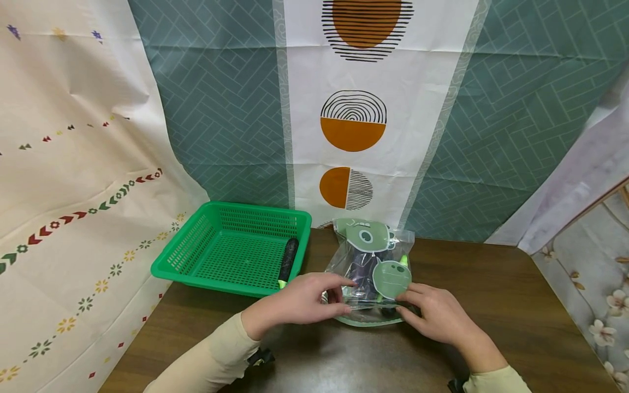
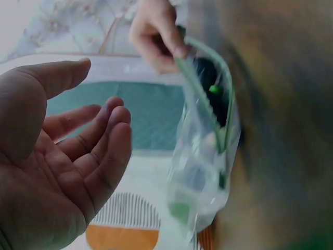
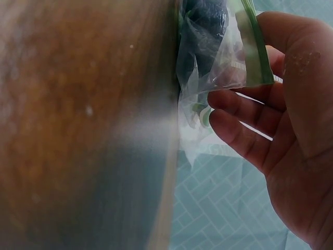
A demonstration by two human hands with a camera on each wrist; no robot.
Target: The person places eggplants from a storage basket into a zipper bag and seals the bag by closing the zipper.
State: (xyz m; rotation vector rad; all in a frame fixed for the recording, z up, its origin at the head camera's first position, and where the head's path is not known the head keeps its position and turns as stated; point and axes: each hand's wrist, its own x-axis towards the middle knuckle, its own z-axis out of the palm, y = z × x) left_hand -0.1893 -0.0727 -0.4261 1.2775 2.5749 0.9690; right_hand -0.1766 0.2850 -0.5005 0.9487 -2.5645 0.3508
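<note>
A clear zip bag with green animal prints lies on the table, its mouth toward me. Dark, long vegetables with bright green ends show through the plastic; they look like eggplants. My right hand pinches the right corner of the bag's mouth between thumb and fingers. The green-edged mouth gapes in the left wrist view, with dark contents inside. My left hand hovers at the bag's left side, thumb and fingers spread apart and holding nothing. In the right wrist view, the right fingers are behind the bag's edge.
A green slotted basket stands on the left of the brown table. One dark eggplant with a green end leans along its right wall. Patterned cloths hang behind the table and to both sides.
</note>
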